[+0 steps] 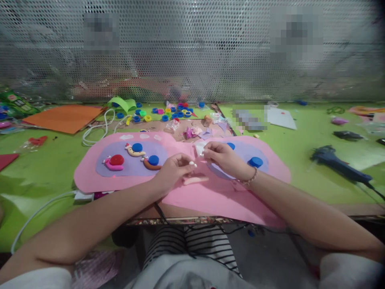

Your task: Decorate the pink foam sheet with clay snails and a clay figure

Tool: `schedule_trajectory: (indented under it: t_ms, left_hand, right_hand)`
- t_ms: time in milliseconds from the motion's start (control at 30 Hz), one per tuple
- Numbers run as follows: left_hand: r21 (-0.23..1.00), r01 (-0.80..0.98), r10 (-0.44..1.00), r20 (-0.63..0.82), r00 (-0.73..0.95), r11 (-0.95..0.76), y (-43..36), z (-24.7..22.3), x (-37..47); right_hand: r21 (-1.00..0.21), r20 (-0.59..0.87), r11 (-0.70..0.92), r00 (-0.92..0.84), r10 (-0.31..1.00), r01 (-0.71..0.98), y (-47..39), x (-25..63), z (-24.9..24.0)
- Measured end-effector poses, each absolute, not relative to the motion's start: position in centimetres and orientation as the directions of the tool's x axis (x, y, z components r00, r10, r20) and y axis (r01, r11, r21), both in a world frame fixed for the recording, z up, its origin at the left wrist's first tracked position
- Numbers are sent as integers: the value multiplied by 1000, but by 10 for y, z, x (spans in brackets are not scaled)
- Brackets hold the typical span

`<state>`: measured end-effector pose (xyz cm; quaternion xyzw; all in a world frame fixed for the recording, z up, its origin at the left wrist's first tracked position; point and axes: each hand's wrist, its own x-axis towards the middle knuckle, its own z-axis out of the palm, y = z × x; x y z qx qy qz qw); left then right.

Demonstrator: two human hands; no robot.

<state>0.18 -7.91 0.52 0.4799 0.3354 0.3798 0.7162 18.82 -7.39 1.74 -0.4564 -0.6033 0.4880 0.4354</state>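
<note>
One small white piece (193,163) is sitting pinched in the left hand (173,172); the right hand (224,158) is pinching a tiny white bit (201,155). Beside the left fingertips, a pale strip (197,180) is lying on pink sheeting (210,202).

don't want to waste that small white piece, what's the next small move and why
Perhaps touch the white piece to the pale roll: the left hand pinches the piece at its fingertips, and the roll lies close by on the pink sheet.
</note>
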Motion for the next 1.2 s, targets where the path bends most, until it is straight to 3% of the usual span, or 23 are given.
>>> schedule_trajectory:
  t_ms: [167,333,567,767,1033,1200]
  left_hand:
    - [912,-275,876,-155,456,305,-80,9,4]
    - [887,-278,870,-223,440,368,-82,13,5]
    - [938,-209,867,-151,475,278,-79,5,2]
    - [944,-267,913,-73,401,192,-78,5,3]
    - [918,-292,916,-151,372,270,-78,6,3]
    - [911,-329,921,-114,373,247,-79,7,4]
  right_hand:
    - [-999,-11,-3,-206,978,38,-74,185,20]
    - [-991,77,102,-245,966,90,-72,187,15]
    - [-964,61,103,-173,983,246,-75,190,21]
    - [-988,76,107,-243,967,114,-73,189,16]
    - [-982,98,133,-240,966,134,-73,188,16]
    - [-982,89,127,-246,965,141,-73,189,17]
